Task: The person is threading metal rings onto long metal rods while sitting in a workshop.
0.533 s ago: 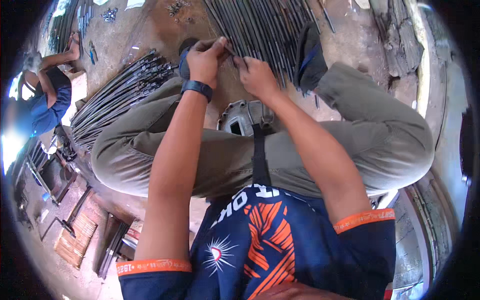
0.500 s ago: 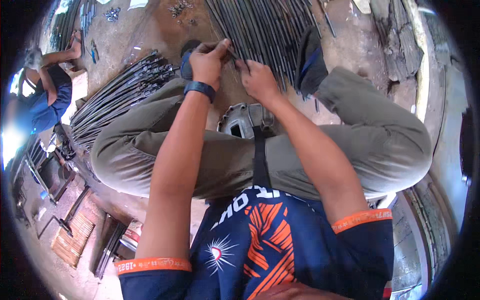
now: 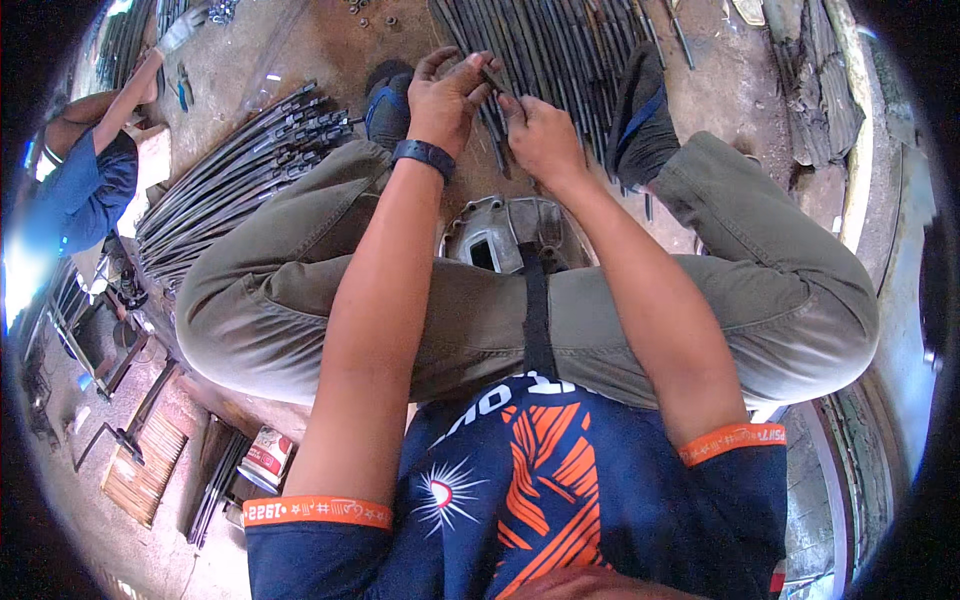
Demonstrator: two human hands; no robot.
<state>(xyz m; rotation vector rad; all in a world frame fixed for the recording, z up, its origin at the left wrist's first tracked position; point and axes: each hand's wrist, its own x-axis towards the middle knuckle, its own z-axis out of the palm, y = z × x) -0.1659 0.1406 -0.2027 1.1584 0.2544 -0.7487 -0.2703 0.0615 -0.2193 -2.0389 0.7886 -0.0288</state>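
In front of my crossed legs, both hands hold a thin dark metal rod (image 3: 492,82) near its end. My left hand (image 3: 446,104), with a dark watch on the wrist, pinches it between thumb and fingers. Just to the right and slightly nearer, my right hand (image 3: 546,142) has its thumb and fingers closed on it. Under and beyond my hands lies a wide row of similar dark rods (image 3: 550,60) on the floor. How much of the held rod runs behind my fingers is hidden.
A welding mask (image 3: 515,225) with a black strap rests between my legs. At left lies a bundle of rods with blocky metal ends (image 3: 250,180). Several nuts (image 3: 375,20) lie at the far side. Another person (image 3: 95,180) sits at far left, near pliers (image 3: 184,88).
Both hands have shifted slightly right and farther away, still holding the rod. My view has moved a little. At far left the other person's arm has stretched farther out.
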